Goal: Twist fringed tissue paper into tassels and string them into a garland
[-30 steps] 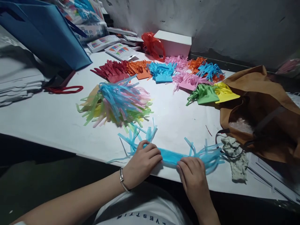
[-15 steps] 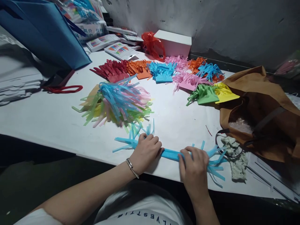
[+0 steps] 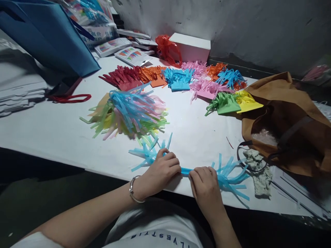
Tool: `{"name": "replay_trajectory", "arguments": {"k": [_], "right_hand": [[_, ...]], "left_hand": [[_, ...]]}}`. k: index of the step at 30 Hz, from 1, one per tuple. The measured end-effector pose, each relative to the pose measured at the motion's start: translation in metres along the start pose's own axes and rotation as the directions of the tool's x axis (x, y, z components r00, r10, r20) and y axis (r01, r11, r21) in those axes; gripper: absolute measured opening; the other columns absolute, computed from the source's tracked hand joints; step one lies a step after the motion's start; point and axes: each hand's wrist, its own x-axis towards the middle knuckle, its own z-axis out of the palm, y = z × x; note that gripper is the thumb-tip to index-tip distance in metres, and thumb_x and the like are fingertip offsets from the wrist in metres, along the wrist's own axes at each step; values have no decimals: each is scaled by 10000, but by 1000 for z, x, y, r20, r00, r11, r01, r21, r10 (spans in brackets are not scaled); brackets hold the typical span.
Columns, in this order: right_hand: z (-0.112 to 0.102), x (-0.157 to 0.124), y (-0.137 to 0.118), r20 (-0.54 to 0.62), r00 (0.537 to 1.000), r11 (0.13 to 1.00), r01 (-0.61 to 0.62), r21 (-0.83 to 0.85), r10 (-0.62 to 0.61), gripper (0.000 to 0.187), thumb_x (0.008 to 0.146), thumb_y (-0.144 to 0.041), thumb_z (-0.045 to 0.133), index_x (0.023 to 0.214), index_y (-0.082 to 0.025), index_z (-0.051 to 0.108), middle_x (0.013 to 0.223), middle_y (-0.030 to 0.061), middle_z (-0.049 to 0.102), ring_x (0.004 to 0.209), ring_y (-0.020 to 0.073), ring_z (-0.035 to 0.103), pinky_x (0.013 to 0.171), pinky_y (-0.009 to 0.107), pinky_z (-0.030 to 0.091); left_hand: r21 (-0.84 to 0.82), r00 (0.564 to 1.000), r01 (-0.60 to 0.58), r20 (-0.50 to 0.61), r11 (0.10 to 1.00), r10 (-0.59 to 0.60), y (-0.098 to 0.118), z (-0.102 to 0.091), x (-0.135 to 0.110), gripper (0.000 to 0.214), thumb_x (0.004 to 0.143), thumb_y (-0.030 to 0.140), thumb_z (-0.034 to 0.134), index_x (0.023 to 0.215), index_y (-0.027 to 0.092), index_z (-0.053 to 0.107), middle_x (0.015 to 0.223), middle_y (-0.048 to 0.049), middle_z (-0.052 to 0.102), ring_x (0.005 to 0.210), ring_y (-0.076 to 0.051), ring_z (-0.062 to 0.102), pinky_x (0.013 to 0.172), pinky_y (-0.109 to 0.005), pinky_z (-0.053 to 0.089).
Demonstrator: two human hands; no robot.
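Observation:
A light-blue tissue paper tassel (image 3: 186,171) lies across the front of the table, its middle rolled into a narrow band and its fringe fanning out at both ends. My left hand (image 3: 165,169), with a bracelet at the wrist, is closed over the band's left part. Curled on the band's right part is my right hand (image 3: 205,181), its fingertips pressed on the paper. A short stretch of blue band shows between the two hands. Beyond my left hand lies a loose pile of fringed tissue sheets (image 3: 129,113) in blue, pink, yellow and green.
Folded fringed bundles, among them a red one (image 3: 121,77) and a green one (image 3: 227,104), line the table's back. A brown bag (image 3: 274,89) and crumpled paper (image 3: 261,182) sit at right. A blue bag (image 3: 54,41) stands at left; a white box (image 3: 191,46) is by the wall.
My right hand has moved left along the band, closer to my left hand. The band between them looks shorter and narrower, and more fringe shows at the right end.

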Motion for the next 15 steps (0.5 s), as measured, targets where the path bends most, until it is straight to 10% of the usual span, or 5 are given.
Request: {"name": "replay_trajectory", "arguments": {"k": [15], "right_hand": [[-6,4,20,-83,984,973,-168,-158,156,78,971,-211,530,908,-202,576,900,58,629,887,229,551,925,454,314]], "left_hand": [[242,957,253,81,937,-279,12,0,9,135,918,157,526,809,172,604,898,-65,633,852,-242,526,817,-429,328]]}}
